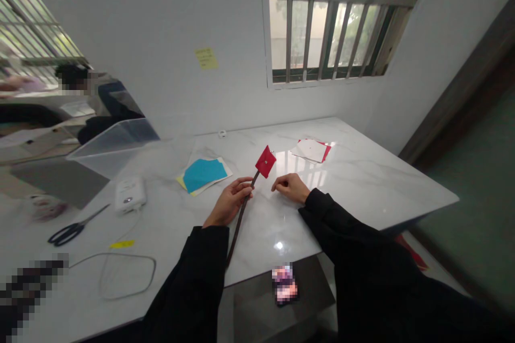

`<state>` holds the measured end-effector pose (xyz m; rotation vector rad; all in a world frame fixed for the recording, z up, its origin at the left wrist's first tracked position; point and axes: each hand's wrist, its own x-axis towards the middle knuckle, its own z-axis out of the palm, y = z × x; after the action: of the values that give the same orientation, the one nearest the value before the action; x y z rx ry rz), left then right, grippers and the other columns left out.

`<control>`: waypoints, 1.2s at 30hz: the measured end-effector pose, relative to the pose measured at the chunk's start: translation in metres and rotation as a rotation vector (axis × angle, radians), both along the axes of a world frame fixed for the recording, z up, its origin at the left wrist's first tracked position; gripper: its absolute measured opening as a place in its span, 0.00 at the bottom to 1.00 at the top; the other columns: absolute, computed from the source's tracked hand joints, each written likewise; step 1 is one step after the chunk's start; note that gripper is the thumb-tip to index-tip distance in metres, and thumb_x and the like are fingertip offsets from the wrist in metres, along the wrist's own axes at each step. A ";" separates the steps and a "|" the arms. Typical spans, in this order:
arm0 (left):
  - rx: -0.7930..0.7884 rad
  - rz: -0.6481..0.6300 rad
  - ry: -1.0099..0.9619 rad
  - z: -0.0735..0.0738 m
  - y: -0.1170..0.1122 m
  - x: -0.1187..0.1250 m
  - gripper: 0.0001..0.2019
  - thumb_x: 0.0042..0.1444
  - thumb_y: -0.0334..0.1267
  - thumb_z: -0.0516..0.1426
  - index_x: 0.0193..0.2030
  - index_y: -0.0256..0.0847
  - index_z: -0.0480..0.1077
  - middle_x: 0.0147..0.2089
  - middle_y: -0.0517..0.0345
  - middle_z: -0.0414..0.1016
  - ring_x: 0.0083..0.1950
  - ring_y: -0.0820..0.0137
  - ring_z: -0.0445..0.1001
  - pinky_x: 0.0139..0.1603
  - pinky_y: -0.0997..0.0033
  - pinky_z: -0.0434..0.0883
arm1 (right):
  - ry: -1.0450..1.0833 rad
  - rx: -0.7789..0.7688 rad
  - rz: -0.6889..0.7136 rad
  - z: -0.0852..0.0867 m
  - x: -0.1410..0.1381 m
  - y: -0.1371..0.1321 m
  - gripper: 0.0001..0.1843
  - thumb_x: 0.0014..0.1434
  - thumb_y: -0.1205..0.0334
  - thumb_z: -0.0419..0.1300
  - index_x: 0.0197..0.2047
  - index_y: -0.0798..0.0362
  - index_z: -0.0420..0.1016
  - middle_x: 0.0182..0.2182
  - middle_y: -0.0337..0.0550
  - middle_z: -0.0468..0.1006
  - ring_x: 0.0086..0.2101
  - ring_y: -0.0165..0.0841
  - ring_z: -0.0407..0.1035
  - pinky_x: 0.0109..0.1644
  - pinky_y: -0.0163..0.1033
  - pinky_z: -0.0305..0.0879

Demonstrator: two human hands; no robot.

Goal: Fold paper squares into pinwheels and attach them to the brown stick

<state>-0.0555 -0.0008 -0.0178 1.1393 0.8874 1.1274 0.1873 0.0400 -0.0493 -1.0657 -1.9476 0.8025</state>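
My left hand (pixel 233 199) is closed round a thin brown stick (pixel 240 220) that slants up and away from the table's near edge. At its top sits a folded red paper pinwheel (pixel 266 161) with a small pale dot at its centre. My right hand (pixel 293 187) rests low over the table just right of the stick, apart from the pinwheel. Its fingers are curled in and nothing shows between them. Left of the pinwheel lies a stack of blue, white and yellow paper sheets (pixel 205 174). Beyond my right hand are white and red paper sheets (pixel 311 150).
Scissors (pixel 70 233), a white power adapter (pixel 130 194), a looped cable (pixel 154 268) and a yellow strip (pixel 122 244) lie on the marble-look table (pixel 378 171) at left. A clear plastic bin (pixel 116 142) stands behind. A phone (pixel 285 284) is below the near edge.
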 end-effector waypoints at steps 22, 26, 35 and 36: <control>0.018 -0.010 0.034 0.001 -0.001 -0.001 0.22 0.49 0.39 0.70 0.50 0.39 0.76 0.41 0.55 0.78 0.36 0.74 0.73 0.40 0.74 0.71 | -0.010 0.016 -0.329 -0.002 0.001 0.008 0.13 0.51 0.66 0.58 0.39 0.53 0.81 0.19 0.32 0.68 0.23 0.27 0.61 0.33 0.33 0.56; 0.024 -0.049 0.051 -0.001 0.000 -0.001 0.21 0.48 0.38 0.71 0.50 0.40 0.76 0.40 0.56 0.78 0.35 0.74 0.74 0.39 0.74 0.71 | 0.128 -0.051 -0.374 0.001 0.006 0.009 0.18 0.52 0.64 0.56 0.45 0.54 0.80 0.19 0.31 0.67 0.22 0.28 0.60 0.32 0.33 0.56; 0.014 -0.024 0.048 0.000 0.000 0.000 0.22 0.48 0.39 0.70 0.50 0.40 0.76 0.41 0.55 0.78 0.37 0.73 0.73 0.41 0.73 0.71 | 0.058 -0.013 -0.266 -0.001 0.004 0.009 0.11 0.51 0.62 0.55 0.29 0.54 0.79 0.16 0.32 0.65 0.22 0.27 0.57 0.30 0.34 0.52; 0.015 -0.026 0.053 0.000 0.000 0.000 0.22 0.48 0.39 0.70 0.50 0.40 0.76 0.41 0.56 0.78 0.37 0.73 0.73 0.41 0.73 0.70 | 0.099 -0.004 -0.317 -0.001 0.004 0.010 0.12 0.51 0.62 0.56 0.34 0.54 0.80 0.17 0.31 0.64 0.22 0.27 0.57 0.31 0.34 0.53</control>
<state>-0.0559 -0.0005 -0.0173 1.1945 0.9037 1.0888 0.1914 0.0495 -0.0506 -1.2719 -1.6412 0.6694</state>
